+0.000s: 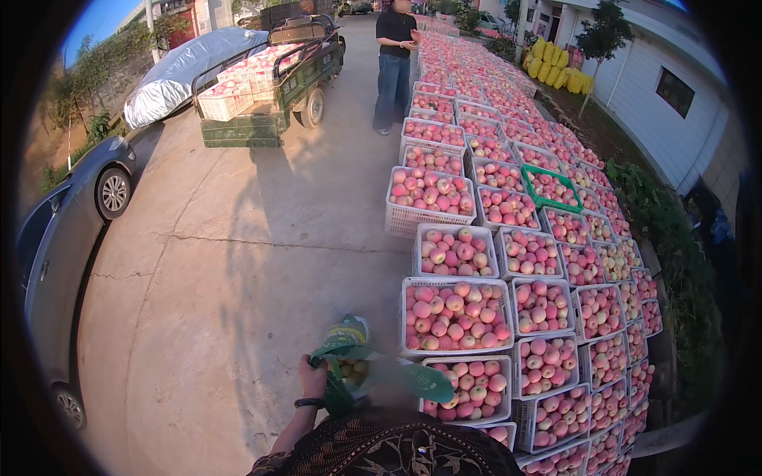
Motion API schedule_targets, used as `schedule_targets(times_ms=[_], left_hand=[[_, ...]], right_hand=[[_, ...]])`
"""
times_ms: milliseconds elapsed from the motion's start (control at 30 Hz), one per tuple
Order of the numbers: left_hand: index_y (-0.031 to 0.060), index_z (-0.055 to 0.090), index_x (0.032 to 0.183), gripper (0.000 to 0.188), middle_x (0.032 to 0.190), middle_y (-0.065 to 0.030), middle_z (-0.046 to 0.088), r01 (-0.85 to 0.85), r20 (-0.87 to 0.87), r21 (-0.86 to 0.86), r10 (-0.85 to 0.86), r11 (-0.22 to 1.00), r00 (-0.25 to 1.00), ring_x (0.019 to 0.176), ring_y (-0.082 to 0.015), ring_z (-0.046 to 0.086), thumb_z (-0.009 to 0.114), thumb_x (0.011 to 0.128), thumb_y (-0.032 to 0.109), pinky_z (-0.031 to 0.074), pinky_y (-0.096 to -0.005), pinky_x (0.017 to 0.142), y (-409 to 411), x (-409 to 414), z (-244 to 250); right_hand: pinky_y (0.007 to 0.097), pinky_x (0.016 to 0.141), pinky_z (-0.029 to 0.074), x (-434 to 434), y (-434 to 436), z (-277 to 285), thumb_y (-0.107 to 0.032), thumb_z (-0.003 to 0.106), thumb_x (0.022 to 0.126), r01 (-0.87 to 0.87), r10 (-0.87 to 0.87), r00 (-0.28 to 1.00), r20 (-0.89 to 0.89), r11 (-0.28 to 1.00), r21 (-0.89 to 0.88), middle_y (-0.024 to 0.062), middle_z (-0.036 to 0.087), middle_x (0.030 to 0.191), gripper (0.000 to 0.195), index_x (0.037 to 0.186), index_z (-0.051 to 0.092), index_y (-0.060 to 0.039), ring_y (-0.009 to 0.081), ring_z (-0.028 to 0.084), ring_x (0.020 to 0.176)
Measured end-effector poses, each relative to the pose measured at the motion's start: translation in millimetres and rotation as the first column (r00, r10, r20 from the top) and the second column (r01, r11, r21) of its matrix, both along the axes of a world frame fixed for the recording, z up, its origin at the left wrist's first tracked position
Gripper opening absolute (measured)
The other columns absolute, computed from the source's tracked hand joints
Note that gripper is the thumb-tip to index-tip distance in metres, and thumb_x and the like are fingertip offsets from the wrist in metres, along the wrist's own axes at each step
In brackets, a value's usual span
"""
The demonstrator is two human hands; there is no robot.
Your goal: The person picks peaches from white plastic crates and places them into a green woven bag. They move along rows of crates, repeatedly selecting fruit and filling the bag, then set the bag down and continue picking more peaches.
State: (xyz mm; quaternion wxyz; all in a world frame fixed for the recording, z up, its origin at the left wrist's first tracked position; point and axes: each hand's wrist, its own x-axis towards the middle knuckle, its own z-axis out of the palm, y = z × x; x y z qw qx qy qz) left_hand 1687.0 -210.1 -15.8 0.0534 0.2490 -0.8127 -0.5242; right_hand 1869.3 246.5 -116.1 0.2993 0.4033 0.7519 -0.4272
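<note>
My left hand (314,379), with a dark band on its wrist, grips the rim of a green plastic bag (346,335) that bears writing. Several roundish fruits (354,370) show inside the bag's mouth. My right hand (390,390) seems to be the blurred shape at the bag's right side; its fingers cannot be made out. Right of the bag, a green flap (430,382) of plastic lies over the corner of a white plastic crate (509,390) filled with pink apples (478,392). Another crate of apples (455,315) stands just beyond it.
Rows of apple crates (431,199) run along my right, one of them green (553,189). A person (394,59) stands by the far crates. A green cargo tricycle (241,132) carries crates. A grey car (71,238) and a silver-covered vehicle (184,77) stand left on concrete.
</note>
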Motion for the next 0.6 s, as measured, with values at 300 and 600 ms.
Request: schedule_targets(times_ms=[300, 600], left_hand=[[-0.0029, 0.052, 0.082, 0.027, 0.076, -0.021, 0.058, -0.072, -0.051, -0.107, 0.067, 0.992, 0.996, 0.073, -0.0352, 0.058, 0.066, 0.072, 0.018, 0.044, -0.0412, 0.065, -1, -2, -10], [-0.0023, 0.052, 0.079, 0.023, 0.068, -0.0141, 0.057, -0.004, -0.027, -0.012, 0.003, 1.0, 1.0, 0.063, -0.0219, 0.053, 0.067, 0.075, 0.014, 0.043, -0.0358, 0.06, 9, 0, 3]], right_hand=[[0.0322, 0.077, 0.047, 0, -14, 35, -0.027, 0.051, 0.09, 0.063, -0.067, 0.994, -0.083, 0.997, -0.051, 0.0158, 0.057, 0.105, 0.034, 0.117, 0.051, -0.0064, 0.0213, 0.056, 0.095], [0.0328, 0.058, 0.051, 20, -15, 14, -0.027, 0.058, 0.084, 0.137, -0.139, 0.99, -0.027, 0.989, -0.055, 0.0131, 0.065, 0.082, 0.032, 0.102, 0.058, -0.0006, 0.0225, 0.064, 0.068]])
